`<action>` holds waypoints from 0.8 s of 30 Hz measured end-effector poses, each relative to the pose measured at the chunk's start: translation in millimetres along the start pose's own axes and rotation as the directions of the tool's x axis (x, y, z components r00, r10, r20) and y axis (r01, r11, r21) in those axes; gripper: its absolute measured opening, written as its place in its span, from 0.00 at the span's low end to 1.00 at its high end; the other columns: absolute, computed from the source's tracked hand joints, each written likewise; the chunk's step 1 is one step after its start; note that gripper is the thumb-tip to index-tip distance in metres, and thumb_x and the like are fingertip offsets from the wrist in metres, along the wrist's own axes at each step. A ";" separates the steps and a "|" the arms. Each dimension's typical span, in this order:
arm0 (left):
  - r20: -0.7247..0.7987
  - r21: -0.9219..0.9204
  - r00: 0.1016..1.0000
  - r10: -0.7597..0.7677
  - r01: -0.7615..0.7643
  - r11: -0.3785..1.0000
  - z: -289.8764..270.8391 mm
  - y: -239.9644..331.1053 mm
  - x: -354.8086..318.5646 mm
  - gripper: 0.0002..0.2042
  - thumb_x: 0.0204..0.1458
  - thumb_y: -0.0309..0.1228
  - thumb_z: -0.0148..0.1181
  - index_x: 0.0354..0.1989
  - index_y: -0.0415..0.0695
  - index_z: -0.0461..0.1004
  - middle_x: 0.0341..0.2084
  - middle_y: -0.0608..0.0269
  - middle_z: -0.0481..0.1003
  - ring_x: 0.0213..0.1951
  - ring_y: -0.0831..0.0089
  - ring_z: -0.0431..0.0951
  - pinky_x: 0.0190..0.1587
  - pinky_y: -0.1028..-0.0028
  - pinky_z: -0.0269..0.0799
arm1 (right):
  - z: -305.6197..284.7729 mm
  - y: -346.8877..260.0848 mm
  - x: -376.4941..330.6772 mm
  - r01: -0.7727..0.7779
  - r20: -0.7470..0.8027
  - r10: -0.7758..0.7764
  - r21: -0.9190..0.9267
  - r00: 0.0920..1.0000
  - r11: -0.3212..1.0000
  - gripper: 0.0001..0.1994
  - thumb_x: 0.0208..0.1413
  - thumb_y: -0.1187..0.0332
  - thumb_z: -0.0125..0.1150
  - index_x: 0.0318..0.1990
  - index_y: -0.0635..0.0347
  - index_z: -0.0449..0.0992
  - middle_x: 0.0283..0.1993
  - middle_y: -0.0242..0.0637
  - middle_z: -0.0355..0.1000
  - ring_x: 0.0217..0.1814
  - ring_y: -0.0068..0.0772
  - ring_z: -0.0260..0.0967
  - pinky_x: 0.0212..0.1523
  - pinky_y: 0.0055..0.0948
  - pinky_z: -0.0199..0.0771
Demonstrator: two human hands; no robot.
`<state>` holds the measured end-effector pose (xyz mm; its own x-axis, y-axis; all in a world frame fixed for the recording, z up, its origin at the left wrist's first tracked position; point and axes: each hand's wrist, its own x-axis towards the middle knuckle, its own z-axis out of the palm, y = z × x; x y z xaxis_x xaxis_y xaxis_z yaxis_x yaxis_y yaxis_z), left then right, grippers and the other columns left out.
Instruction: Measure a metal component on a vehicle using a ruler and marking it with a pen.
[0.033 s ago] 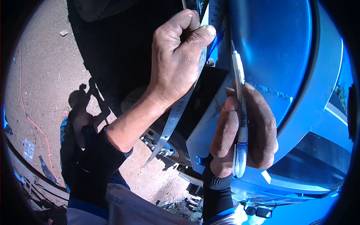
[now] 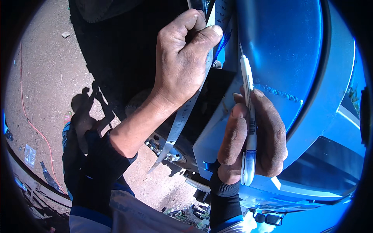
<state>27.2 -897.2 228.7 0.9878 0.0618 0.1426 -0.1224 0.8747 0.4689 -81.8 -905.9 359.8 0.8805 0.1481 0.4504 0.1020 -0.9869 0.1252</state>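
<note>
My left hand (image 2: 182, 58) pinches a long steel ruler (image 2: 180, 118) between thumb and bent fingers. The ruler runs along the edge of a blue panel (image 2: 283, 42), and its lower end hangs free past my wrist. My right hand (image 2: 258, 132) holds a slim white marker pen (image 2: 248, 97) between thumb and fingers, its thin tip pointing up over the panel. Whether the tip touches the surface I cannot tell. A rough weld seam (image 2: 278, 92) crosses the panel to the right of the pen. A tuft of blue strands (image 2: 222, 44) shows beside my left thumb.
A dark gap lies behind the ruler, with a wheel and its bolts (image 2: 167, 151) below. Sandy ground (image 2: 46, 73) at left bears a stone (image 2: 66, 35), an orange cord (image 2: 38, 128) and a dark bottle (image 2: 48, 174). A curved pale blue rim (image 2: 330, 89) borders the panel.
My right hand and the pen have shifted very slightly down, toward me. My left hand and the ruler stay almost in place.
</note>
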 end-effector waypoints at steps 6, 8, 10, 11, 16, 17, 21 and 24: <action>0.017 0.016 0.997 0.070 -0.071 0.997 1.6 -2.4 0.2 0.14 0.59 0.28 0.60 0.21 0.44 0.67 0.16 0.72 0.63 0.21 0.86 0.65 0.26 0.82 0.64 | -9.9 5.3 -11.1 -0.034 -0.007 0.035 0.012 0.999 0.999 0.14 0.57 0.76 0.65 0.49 0.74 0.76 0.41 0.56 0.80 0.42 0.43 0.82 0.47 0.35 0.82; 0.026 0.024 0.996 0.085 -0.085 0.996 0.9 -1.7 0.6 0.14 0.59 0.28 0.60 0.21 0.44 0.67 0.16 0.72 0.63 0.21 0.86 0.65 0.26 0.82 0.64 | -9.5 4.5 -9.7 -0.050 0.001 0.050 0.013 0.999 0.999 0.15 0.56 0.76 0.66 0.49 0.74 0.76 0.42 0.55 0.80 0.42 0.43 0.82 0.47 0.35 0.82; 0.025 0.022 0.999 0.046 -0.047 0.999 0.5 -0.7 0.9 0.14 0.59 0.29 0.60 0.21 0.44 0.68 0.16 0.71 0.63 0.22 0.86 0.66 0.27 0.82 0.65 | -5.4 4.7 -8.1 -0.032 -0.004 0.032 0.019 0.999 0.999 0.15 0.55 0.77 0.66 0.49 0.74 0.76 0.42 0.54 0.80 0.42 0.42 0.82 0.47 0.34 0.81; 0.026 0.022 0.998 0.049 -0.049 0.999 0.7 -0.1 0.5 0.14 0.59 0.29 0.60 0.21 0.44 0.68 0.16 0.71 0.63 0.22 0.86 0.66 0.27 0.82 0.65 | -2.5 4.7 -6.6 -0.013 -0.008 0.014 0.024 1.000 1.000 0.15 0.54 0.77 0.67 0.49 0.74 0.77 0.41 0.54 0.80 0.42 0.41 0.82 0.47 0.32 0.81; 0.005 0.009 1.000 0.004 -0.004 1.000 0.2 0.0 -0.8 0.15 0.60 0.32 0.61 0.21 0.44 0.67 0.16 0.70 0.62 0.22 0.84 0.66 0.28 0.82 0.65 | 16.3 3.7 17.8 0.066 -0.058 -0.066 -0.002 0.996 0.998 0.15 0.51 0.77 0.70 0.46 0.74 0.80 0.39 0.51 0.81 0.41 0.35 0.82 0.46 0.27 0.79; 0.005 0.006 1.000 0.007 -0.007 1.000 0.1 -2.2 -0.5 0.15 0.60 0.32 0.61 0.21 0.44 0.67 0.16 0.70 0.62 0.22 0.84 0.66 0.28 0.82 0.65 | 18.2 4.7 22.5 0.096 -0.064 -0.096 -0.011 0.993 0.995 0.15 0.50 0.77 0.71 0.46 0.73 0.80 0.39 0.51 0.81 0.41 0.34 0.82 0.46 0.27 0.79; 0.032 0.046 0.999 0.024 -0.026 0.999 -7.2 -6.4 -0.5 0.13 0.61 0.32 0.60 0.23 0.45 0.69 0.18 0.71 0.65 0.24 0.86 0.68 0.31 0.84 0.67 | 32.7 8.8 34.7 0.158 -0.095 -0.164 -0.070 0.982 0.985 0.14 0.50 0.76 0.72 0.45 0.68 0.81 0.38 0.45 0.82 0.38 0.30 0.82 0.41 0.24 0.79; 0.040 -0.036 0.999 0.013 -0.012 0.999 0.0 -4.0 -0.9 0.13 0.62 0.29 0.58 0.24 0.44 0.69 0.19 0.70 0.66 0.26 0.86 0.69 0.32 0.84 0.68 | 39.5 12.4 38.9 0.173 -0.127 -0.182 -0.076 0.975 0.982 0.14 0.50 0.75 0.73 0.46 0.65 0.82 0.37 0.42 0.82 0.35 0.30 0.82 0.37 0.23 0.79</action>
<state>26.9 -900.7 226.7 0.9816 0.0542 0.1833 -0.1304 0.8909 0.4351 -28.0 -914.9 344.0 0.7814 0.3318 0.5286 0.2172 -0.9386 0.2680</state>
